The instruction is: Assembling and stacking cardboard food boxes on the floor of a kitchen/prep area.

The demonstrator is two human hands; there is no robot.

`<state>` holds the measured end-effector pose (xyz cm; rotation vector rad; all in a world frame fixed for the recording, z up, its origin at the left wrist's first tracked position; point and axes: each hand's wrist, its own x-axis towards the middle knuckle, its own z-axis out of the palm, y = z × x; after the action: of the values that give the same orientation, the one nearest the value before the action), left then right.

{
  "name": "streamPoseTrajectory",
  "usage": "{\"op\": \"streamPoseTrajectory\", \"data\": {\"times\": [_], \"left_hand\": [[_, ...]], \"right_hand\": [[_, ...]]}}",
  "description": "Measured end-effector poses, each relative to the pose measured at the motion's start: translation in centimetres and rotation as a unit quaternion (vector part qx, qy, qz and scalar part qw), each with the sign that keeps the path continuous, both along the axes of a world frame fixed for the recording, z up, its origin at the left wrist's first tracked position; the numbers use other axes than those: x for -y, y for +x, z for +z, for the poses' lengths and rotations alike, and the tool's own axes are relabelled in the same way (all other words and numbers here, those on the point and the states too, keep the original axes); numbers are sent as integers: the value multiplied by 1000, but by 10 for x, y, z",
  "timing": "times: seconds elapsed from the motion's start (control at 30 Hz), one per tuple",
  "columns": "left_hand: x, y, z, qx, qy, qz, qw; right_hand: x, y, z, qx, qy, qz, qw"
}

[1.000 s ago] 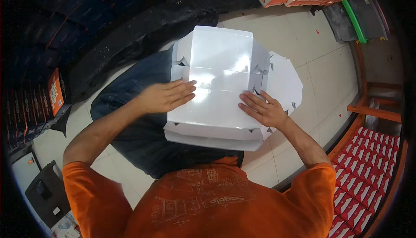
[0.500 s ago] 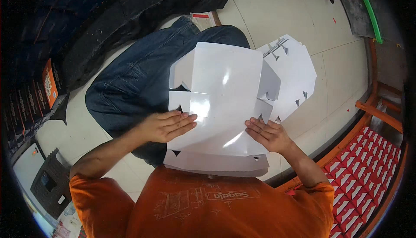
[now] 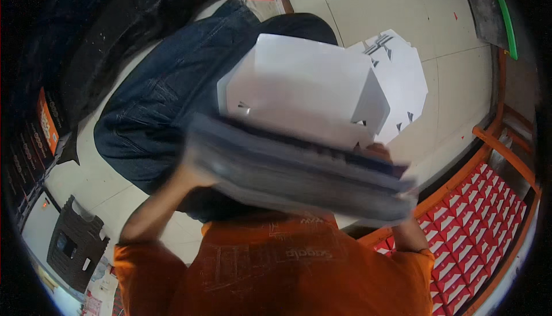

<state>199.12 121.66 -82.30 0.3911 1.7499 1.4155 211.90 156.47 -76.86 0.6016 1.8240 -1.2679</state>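
Observation:
A white glossy cardboard box blank (image 3: 305,80) lies over my lap, creased into panels, with its side flaps angled. Its near part is raised and folded over, showing a dark grey-blue printed face (image 3: 299,172) smeared by motion. At the left end of this raised part, my left hand (image 3: 198,169) grips the edge; its fingers are blurred and partly hidden. My right hand (image 3: 378,152) holds the right end, with some fingers showing past the panel's far edge and the rest covered. More flat white blanks (image 3: 405,74) lie on the floor to the right, partly beneath the one I hold.
Red-and-white boxes (image 3: 466,235) stand in rows inside an orange wooden frame (image 3: 506,158) at right. Dark boxes with an orange panel (image 3: 48,121) are stacked at left. A dark grey plastic piece (image 3: 75,244) lies at lower left. Tiled floor (image 3: 379,5) extends beyond my legs.
Both hands have gone from resting flat on the blank to gripping its near part. That part has come up and folded, turning its dark face into view.

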Motion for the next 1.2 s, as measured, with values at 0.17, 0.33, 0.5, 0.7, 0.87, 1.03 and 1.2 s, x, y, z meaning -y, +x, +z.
{"op": "streamPoseTrajectory", "data": {"times": [0.17, 0.33, 0.5, 0.7, 0.87, 1.03, 1.2], "left_hand": [[-31, 10, -15, 8, -47, 292, 955], [-33, 22, -19, -75, -105, 293, 948], [-40, 23, -13, -64, -60, 347, 934], [-34, 16, -10, -42, -234, 300, 924], [35, 67, 12, -9, 222, 252, 942], [54, 84, -18, 291, 260, 395, 832], [52, 84, -66, 447, 219, 433, 752]], "right_hand": [[28, -10, -6, -277, 146, -251, 916], [78, -48, 34, -442, 585, -33, 680], [101, -113, -12, -497, 505, 363, 605], [122, -143, 23, -481, 510, 352, 620], [107, -152, 123, -500, 211, 69, 837], [86, -201, 45, -275, 377, 363, 806], [50, -249, 31, -138, 323, 459, 816]]}}
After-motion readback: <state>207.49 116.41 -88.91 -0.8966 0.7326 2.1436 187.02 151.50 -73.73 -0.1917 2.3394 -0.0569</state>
